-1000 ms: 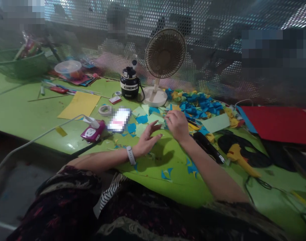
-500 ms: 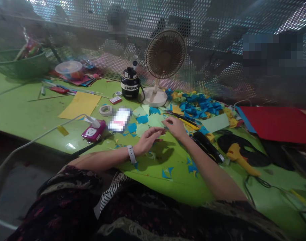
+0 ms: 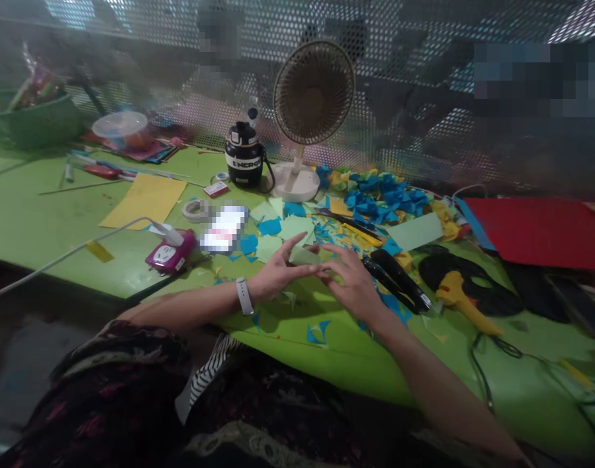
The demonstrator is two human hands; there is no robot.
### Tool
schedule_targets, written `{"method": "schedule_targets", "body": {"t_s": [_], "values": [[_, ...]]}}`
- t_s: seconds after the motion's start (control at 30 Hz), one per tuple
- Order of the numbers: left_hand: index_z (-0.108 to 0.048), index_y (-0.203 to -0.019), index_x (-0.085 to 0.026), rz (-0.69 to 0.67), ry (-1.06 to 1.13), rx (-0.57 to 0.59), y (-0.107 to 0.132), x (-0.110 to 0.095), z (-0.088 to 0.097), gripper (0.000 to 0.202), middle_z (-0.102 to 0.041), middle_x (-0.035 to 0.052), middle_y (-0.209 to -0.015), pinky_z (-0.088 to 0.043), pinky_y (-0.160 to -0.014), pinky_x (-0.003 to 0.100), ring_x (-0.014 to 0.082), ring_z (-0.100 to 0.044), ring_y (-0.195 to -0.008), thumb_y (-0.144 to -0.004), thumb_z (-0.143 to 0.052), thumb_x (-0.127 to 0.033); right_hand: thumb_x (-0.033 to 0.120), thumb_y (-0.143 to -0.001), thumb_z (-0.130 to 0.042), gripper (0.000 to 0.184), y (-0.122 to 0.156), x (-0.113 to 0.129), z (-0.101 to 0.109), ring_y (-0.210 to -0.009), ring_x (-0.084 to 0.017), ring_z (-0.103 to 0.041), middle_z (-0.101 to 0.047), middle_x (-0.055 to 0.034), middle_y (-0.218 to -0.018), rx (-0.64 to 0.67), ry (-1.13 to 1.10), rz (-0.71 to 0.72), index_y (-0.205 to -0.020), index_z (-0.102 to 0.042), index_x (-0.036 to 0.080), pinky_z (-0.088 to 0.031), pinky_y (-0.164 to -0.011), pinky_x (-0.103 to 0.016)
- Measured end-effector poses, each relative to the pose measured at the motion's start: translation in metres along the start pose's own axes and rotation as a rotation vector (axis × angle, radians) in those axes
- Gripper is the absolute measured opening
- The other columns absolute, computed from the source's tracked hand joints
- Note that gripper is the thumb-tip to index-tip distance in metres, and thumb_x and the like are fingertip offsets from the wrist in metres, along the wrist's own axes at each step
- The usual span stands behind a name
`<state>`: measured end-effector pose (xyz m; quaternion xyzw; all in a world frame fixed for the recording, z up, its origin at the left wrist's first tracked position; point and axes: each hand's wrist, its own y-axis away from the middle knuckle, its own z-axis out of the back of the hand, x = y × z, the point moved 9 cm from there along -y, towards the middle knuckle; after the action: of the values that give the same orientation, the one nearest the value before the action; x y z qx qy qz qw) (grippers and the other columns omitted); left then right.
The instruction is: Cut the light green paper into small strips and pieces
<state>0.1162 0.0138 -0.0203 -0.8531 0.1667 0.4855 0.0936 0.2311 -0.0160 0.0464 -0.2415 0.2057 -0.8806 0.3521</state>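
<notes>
Pale green paper [image 3: 304, 255] and blue scraps [image 3: 271, 226] on a bright green table [image 3: 44, 221], with red card [image 3: 536, 234], beside a zebra-striped cloth [image 3: 207, 380] and dark floral sleeve [image 3: 107, 370].

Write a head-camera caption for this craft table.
Left hand and right hand meet over pale green paper on a green table.

The only legible lettering is on the white band of the black insulated jug [image 3: 243, 162], in capitals beginning "ENER" (the last letters are too small to be sure of), while the blurred rectangle [image 3: 223, 229] beside the paper scraps [image 3: 295, 227] cannot be read.
</notes>
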Motion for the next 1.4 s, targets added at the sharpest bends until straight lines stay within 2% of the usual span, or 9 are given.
{"method": "schedule_targets", "body": {"t_s": [0.13,0.23,0.3,0.4,0.53,0.7,0.9,1.1,1.4], "values": [[-0.035,-0.152,-0.025,-0.056,-0.042,0.067,0.004,-0.003,-0.006,0.086,-0.063,0.0130,-0.135,-0.046,-0.106,0.037,0.0234,-0.060,-0.123,-0.078,-0.079,-0.020,0.041,-0.093,-0.061,0.019,0.006,-0.018,0.000,-0.126,-0.031,-0.055,-0.061,-0.0140,-0.129,-0.105,-0.147,-0.170,-0.089,-0.063,0.023,-0.046,-0.104,-0.054],[-0.033,-0.153,-0.025,-0.080,-0.121,0.038,0.006,-0.006,-0.004,0.082,-0.069,0.0112,-0.126,-0.049,-0.103,0.035,0.0207,-0.064,-0.117,-0.083,-0.075,-0.024,0.051,-0.083,-0.071,0.034,0.015,-0.037,-0.002,-0.113,-0.031,-0.062,-0.064,-0.0145,-0.120,-0.175,-0.387,-0.433,-0.097,-0.059,0.022,-0.054,-0.091,-0.050],[-0.032,-0.154,-0.024,-0.088,-0.168,0.016,0.008,-0.009,-0.003,0.082,-0.071,0.0110,-0.121,-0.050,-0.101,0.034,0.0195,-0.067,-0.111,-0.084,-0.074,-0.025,0.054,-0.078,-0.074,0.046,0.020,-0.043,-0.018,-0.101,-0.027,-0.067,-0.066,-0.0132,-0.115,-0.102,-0.621,-0.601,-0.106,-0.056,0.022,-0.058,-0.082,-0.045],[-0.034,-0.153,-0.022,-0.078,-0.181,-0.007,0.010,-0.010,-0.003,0.081,-0.072,0.0107,-0.117,-0.050,-0.100,0.033,0.0192,-0.068,-0.109,-0.084,-0.075,-0.024,0.055,-0.075,-0.077,0.053,0.022,-0.038,-0.043,-0.094,-0.024,-0.069,-0.071,-0.0089,-0.104,0.043,-0.934,-0.711,-0.112,-0.057,0.023,-0.059,-0.081,-0.041],[-0.040,-0.150,-0.021,-0.056,-0.117,-0.032,0.008,-0.007,-0.001,0.079,-0.075,0.0079,-0.107,-0.053,-0.092,0.029,0.0180,-0.070,-0.102,-0.080,-0.078,-0.024,0.055,-0.070,-0.080,0.047,0.021,-0.041,-0.048,-0.077,-0.019,-0.069,-0.072,-0.0038,-0.085,0.013,-1.072,-0.753,-0.098,-0.062,0.021,-0.059,-0.075,-0.038],[-0.041,-0.148,-0.018,0.033,-0.095,-0.057,0.004,-0.003,0.003,0.087,-0.075,0.0023,-0.086,-0.058,-0.075,0.027,0.0135,-0.072,-0.076,-0.073,-0.084,-0.026,0.055,-0.067,-0.081,0.041,0.018,-0.048,-0.024,-0.069,-0.016,-0.066,-0.069,-0.0014,-0.075,-0.123,-0.913,-0.704,-0.082,-0.063,0.021,-0.057,-0.069,-0.033],[-0.058,-0.124,-0.014,0.057,-0.202,-0.087,0.002,-0.009,0.008,0.063,-0.074,0.0040,-0.081,-0.056,-0.058,0.021,0.0213,-0.075,-0.083,-0.071,-0.085,-0.037,0.053,-0.071,-0.079,0.036,0.018,-0.048,-0.010,-0.065,-0.015,-0.065,-0.067,-0.0004,-0.074,-0.177,-0.869,-0.706,-0.081,-0.065,0.020,-0.057,-0.065,-0.031],[-0.061,-0.115,-0.012,0.036,-0.232,-0.067,0.001,-0.008,0.007,0.057,-0.076,0.0067,-0.083,-0.058,-0.060,0.022,0.0217,-0.076,-0.082,-0.072,-0.084,-0.041,0.055,-0.068,-0.080,0.041,0.016,-0.043,-0.019,-0.057,-0.013,-0.063,-0.070,-0.0013,-0.073,-0.085,-0.919,-0.738,-0.080,-0.066,0.019,-0.055,-0.060,-0.029],[-0.060,-0.116,-0.012,-0.008,-0.263,-0.025,0.000,-0.008,0.006,0.055,-0.077,0.0081,-0.085,-0.061,-0.067,0.026,0.0211,-0.076,-0.081,-0.075,-0.081,-0.041,0.059,-0.067,-0.079,0.044,0.016,-0.040,-0.019,-0.052,-0.012,-0.062,-0.067,0.0001,-0.065,-0.097,-0.936,-0.747,-0.071,-0.062,0.019,-0.056,-0.056,-0.028]]}}
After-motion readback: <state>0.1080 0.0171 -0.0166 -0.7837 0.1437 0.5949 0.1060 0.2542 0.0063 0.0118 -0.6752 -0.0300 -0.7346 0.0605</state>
